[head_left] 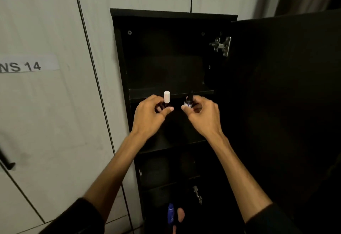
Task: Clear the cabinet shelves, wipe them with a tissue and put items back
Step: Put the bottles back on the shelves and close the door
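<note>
The left hand (149, 112) pinches a small dark bottle with a white cap (167, 98), held upright. The right hand (201, 112) pinches a small dropper bottle with a black pointed cap (188, 101), tilted slightly. Both bottles are held in front of the upper shelf (171, 93) edge of the open black cabinet (118, 52). A blue bottle (170, 214) stands low down.

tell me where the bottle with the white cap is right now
In the head view, the white-capped bottle is pinched in the left hand, before the cabinet's upper shelf edge.

White-capped bottle (167, 99) left of dropper bottle (188, 101), before the cabinet shelf (147, 93).
</note>
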